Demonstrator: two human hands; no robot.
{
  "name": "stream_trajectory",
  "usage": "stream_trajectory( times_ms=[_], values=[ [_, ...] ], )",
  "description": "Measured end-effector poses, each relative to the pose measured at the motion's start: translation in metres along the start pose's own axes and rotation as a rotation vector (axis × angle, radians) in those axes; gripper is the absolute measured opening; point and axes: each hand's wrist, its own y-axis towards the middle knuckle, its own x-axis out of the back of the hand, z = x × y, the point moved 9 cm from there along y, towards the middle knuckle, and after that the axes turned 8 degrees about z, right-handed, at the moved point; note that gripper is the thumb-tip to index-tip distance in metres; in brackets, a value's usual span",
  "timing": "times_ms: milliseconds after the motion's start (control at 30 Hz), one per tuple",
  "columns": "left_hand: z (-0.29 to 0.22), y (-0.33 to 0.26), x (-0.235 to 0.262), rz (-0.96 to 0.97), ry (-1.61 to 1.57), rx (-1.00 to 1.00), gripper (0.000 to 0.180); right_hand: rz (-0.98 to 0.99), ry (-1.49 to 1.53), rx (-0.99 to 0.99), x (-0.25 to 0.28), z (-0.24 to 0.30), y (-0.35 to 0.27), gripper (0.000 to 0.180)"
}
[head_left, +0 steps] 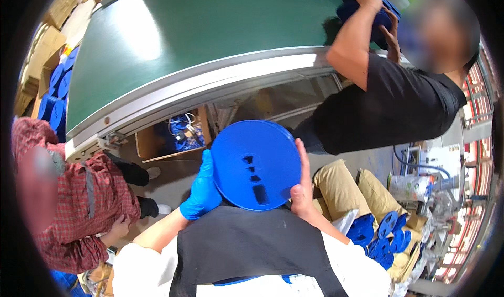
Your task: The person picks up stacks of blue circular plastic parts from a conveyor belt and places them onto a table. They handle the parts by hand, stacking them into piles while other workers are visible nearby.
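A long green conveyor belt with a grey metal frame (173, 40) fills the upper half of the view, curving from the left edge to the upper right. At its right end a person in a black short-sleeved shirt (388, 105) leans over the belt, both arms reaching onto a stack of dark blue discs (357, 3) at the top edge. On the left a person in a red checked shirt (79, 202) sits bent forward. Under the belt frame stands an open brown cardboard box (176, 137) with blue parts and cables inside. Tan sacks (346, 189) lie on the floor to the right, with a heap of small blue plastic reels (383, 234) beside them.

In the middle, raised in front of the wearer's black apron (247, 250), is a round blue plastic reel with dark cut-out slots (255, 165). The left hand (202, 189), in a blue glove, grips its left rim; the bare right hand (302, 184) clasps its right rim, thumb along the edge.
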Motion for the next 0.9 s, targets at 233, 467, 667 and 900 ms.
stream_trajectory(
  times_ms=[233,467,667,900],
  values=[
    [-0.056,0.030,-0.046,0.203,-0.120,-0.131,0.073,-0.241,-0.114,0.147,0.026,0.062,0.067,0.087],
    [-0.040,0.071,-0.120,0.398,-0.533,-0.035,0.066,-0.209,-0.586,0.162,0.064,0.170,0.125,0.061],
    [-0.044,0.077,-0.127,0.446,-0.793,0.008,0.058,-0.087,-0.839,0.108,0.025,0.190,0.168,0.048],
    [-0.047,0.080,-0.121,0.408,-0.819,0.031,0.058,-0.024,-0.975,0.059,0.009,0.187,0.194,0.044]
  ],
)
